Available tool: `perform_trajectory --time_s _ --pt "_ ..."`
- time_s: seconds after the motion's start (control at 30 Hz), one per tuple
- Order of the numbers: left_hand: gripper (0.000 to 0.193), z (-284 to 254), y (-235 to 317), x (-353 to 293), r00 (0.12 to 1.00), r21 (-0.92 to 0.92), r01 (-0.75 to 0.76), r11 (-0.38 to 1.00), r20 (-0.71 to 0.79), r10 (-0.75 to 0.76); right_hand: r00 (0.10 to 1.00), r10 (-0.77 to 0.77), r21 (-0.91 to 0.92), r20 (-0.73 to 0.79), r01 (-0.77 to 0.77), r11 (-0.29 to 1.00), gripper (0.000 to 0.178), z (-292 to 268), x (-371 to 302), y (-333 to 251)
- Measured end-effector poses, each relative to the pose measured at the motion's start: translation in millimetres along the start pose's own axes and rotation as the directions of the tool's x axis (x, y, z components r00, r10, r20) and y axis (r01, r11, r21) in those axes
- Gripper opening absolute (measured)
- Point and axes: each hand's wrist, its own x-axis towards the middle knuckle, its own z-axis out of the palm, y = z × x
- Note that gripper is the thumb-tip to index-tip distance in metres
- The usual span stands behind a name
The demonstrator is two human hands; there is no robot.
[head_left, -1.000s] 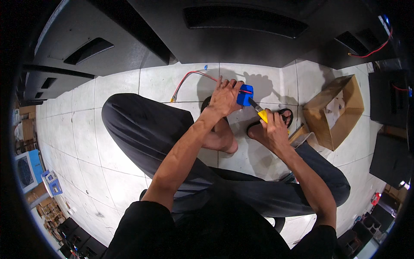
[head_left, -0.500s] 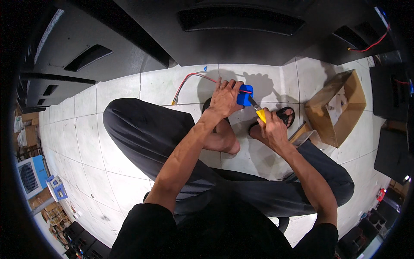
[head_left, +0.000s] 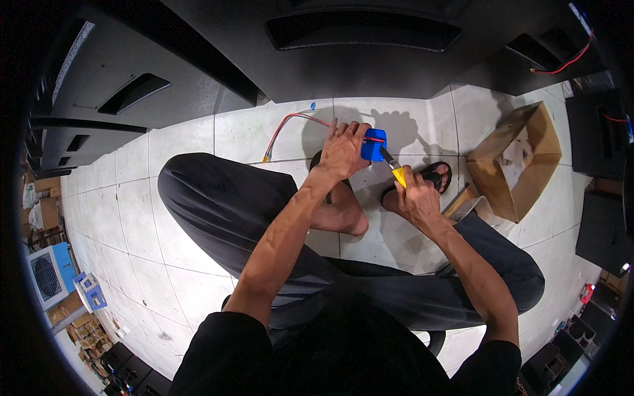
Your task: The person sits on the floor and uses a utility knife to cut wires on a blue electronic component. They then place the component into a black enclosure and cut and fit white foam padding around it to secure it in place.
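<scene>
My left hand (head_left: 342, 150) is closed round a blue battery pack (head_left: 373, 153), which looks wrapped in smooth film. From the pack a red and black wire lead (head_left: 285, 119) runs out leftward over the tiles and ends in a small yellow connector (head_left: 265, 158). A yellow utility knife (head_left: 399, 175) is gripped in my right hand (head_left: 419, 195). Its blade points up and left, with the tip at the pack's lower right side; whether it cuts in, I cannot tell. My left fingertips and the pack's left end are partly hidden behind the hand.
Large black cabinets (head_left: 370, 72) with slotted openings stand along the far side. An open cardboard box (head_left: 538, 175) with pale scraps inside sits to the right, beside my foot. A blue scrap (head_left: 313, 105) lies on the tiled floor. At far left is a blue and white unit (head_left: 49, 276).
</scene>
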Motion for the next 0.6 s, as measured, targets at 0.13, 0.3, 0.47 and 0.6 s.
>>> perform_trajectory --time_s 0.13,0.3,0.47,0.6 --pt "0.081 0 1 1 1.000 0.011 -0.001 1.000 -0.007 0.001 1.000 0.007 -0.008 -0.007 -0.007 1.000 0.049 10 0 2" --pt "0.080 -1 2 2 1.000 0.011 0.015 1.000 0.007 -0.015 0.999 0.036 0.004 0.036 -0.037 0.999 0.053 7 3 -3" --pt "0.079 -2 4 2 1.000 0.022 0.028 0.999 0.005 -0.029 0.997 0.061 0.037 0.038 -0.062 0.997 0.052 3 0 -10" --pt "0.079 -4 9 2 0.999 0.028 0.041 0.999 0.001 -0.041 0.992 0.121 0.051 0.045 -0.123 0.991 0.052 4 -1 -16"
